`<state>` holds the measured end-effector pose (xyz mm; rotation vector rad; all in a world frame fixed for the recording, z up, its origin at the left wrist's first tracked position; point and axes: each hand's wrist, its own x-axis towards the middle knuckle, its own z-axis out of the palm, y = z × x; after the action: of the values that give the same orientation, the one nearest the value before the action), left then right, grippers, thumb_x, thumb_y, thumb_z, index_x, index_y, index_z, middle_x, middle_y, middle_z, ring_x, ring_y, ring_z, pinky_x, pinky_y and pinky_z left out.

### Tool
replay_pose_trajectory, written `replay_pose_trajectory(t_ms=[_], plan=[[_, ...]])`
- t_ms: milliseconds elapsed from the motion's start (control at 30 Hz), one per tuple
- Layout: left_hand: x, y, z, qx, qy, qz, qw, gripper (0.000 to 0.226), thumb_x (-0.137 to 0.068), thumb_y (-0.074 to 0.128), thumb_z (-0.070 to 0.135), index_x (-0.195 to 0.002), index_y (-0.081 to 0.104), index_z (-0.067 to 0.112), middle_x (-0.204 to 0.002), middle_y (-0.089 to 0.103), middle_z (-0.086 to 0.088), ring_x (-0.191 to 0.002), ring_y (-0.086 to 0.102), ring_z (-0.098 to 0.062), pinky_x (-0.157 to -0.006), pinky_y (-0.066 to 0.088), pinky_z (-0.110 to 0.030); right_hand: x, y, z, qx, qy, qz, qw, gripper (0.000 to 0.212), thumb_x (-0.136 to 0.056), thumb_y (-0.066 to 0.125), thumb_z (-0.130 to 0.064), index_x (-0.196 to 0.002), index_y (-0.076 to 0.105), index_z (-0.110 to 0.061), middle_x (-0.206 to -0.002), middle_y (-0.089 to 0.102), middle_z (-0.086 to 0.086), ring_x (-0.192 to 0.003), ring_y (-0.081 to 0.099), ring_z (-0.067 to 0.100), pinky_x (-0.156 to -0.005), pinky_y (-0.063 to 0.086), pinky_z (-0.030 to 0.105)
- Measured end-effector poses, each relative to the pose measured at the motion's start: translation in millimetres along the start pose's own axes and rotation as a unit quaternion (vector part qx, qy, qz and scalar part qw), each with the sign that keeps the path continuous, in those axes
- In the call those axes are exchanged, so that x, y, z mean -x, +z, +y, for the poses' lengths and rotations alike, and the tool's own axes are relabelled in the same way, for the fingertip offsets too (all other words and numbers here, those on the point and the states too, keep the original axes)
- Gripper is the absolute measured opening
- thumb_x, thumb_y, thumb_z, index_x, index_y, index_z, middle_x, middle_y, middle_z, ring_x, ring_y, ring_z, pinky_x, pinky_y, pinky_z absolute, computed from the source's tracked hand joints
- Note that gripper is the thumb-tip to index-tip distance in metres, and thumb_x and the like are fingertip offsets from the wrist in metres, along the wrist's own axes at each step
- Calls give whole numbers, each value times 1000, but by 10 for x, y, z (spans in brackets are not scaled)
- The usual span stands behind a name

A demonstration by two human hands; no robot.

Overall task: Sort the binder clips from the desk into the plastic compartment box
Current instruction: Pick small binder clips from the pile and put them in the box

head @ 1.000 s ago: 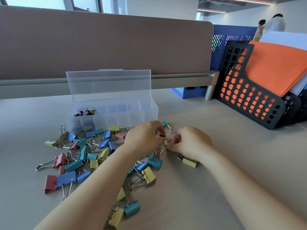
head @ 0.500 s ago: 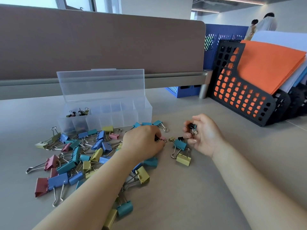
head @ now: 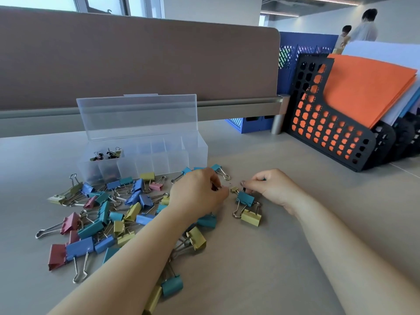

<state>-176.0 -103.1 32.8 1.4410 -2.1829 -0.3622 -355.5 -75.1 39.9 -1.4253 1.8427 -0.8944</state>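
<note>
A clear plastic compartment box [head: 193,153] stands on the desk with its lid [head: 136,114] upright. A few small dark clips [head: 106,154] lie in its left compartments. A pile of coloured binder clips [head: 109,208] spreads in front of it. My left hand [head: 200,194] rests at the pile's right edge, fingers curled round a small dark clip. My right hand [head: 272,189] is palm down on the desk, with curled fingers pinching a small clip beside a teal clip [head: 245,198]. A yellow clip [head: 251,218] and a tiny yellow clip [head: 234,189] lie close by.
A brown partition [head: 136,60] runs behind the box. At the right stands a black perforated file rack [head: 329,137] holding orange folders [head: 363,87]. A blue holder [head: 247,126] sits by the partition post. Two people [head: 361,28] stand far off.
My right hand, lifted and holding small black clips half a second ago, has come back down to the desk by the teal clip. My left hand stays at the pile's edge.
</note>
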Motion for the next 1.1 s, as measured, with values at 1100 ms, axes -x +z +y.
replay_pose_trajectory(t_ms=[1100], plan=[[-83,-114,-15,226,-113,-17,967,25,-92,57,40,-76,64,23,-54,43,9,-44,38,-7,-41,30,-18,-118,200,-2,-21,-10,63,998,10,-79,77,-24,-81,71,-17,-69,60,-5,-62,51,10,-53,39,21]])
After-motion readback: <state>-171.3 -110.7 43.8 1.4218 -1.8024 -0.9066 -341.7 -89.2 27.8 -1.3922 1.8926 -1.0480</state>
